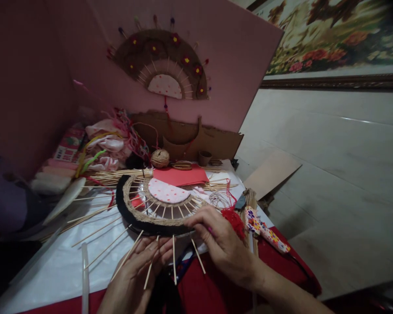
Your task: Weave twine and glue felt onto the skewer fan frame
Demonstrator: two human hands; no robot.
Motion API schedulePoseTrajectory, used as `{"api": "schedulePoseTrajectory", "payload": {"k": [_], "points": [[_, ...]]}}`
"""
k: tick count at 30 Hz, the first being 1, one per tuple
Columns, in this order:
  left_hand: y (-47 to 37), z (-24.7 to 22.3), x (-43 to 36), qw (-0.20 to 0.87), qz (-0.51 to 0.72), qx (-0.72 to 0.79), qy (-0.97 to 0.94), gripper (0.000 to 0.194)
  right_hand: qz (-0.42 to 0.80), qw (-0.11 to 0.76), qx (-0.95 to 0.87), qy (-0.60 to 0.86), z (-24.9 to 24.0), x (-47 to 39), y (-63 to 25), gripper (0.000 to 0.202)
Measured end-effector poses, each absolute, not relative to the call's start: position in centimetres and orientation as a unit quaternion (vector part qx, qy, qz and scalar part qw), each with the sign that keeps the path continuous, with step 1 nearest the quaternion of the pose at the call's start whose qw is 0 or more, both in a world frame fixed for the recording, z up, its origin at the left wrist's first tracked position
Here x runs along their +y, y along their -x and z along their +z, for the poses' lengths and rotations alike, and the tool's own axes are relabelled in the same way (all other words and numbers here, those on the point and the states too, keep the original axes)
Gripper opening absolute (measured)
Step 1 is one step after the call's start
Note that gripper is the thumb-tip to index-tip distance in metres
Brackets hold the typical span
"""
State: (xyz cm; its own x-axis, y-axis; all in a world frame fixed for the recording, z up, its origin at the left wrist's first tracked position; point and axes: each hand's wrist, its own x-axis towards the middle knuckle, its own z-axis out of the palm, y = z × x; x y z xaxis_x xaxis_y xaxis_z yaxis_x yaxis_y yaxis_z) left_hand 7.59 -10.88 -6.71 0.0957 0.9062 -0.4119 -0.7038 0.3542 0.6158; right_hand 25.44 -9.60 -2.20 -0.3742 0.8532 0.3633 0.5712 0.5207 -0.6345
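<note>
A half-round craft fan (pixel 134 213) of thin wooden sticks lies tilted before me, its curved edge toward me. It has a dotted white half-disc (pixel 168 191) at its centre, a braided twine band around that, and a black fabric strip (pixel 122 209) along the outside. Bare stick ends poke out past the strip. My left hand (pixel 139 261) holds the fan from underneath, palm up, with sticks crossing over its fingers. With bent fingers, my right hand (pixel 221 240) pinches the right end of the black strip. What lies under those fingertips is hidden.
A glue gun (pixel 265 231) with a flowered cover lies at right, beside red yarn (pixel 234 222). A glue stick (pixel 85 277) is at front left. Behind are red paper (pixel 180 174), a twine ball (pixel 160 158) and cloth. A finished fan (pixel 160 65) hangs on the pink board.
</note>
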Motion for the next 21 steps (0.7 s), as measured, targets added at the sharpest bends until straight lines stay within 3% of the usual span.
{"api": "schedulePoseTrajectory", "payload": {"k": [5,21], "points": [[-7.5,-6.5,-10.9,0.72,0.548,0.403,-0.134,0.033,0.196,0.344,-0.771,0.499,-2.9,-9.4,-26.7,0.019],[-7.4,-6.6,-11.0,0.718,0.549,0.411,-0.122,0.032,0.193,0.321,-0.8,0.468,-3.5,-9.7,-26.1,0.016]]}}
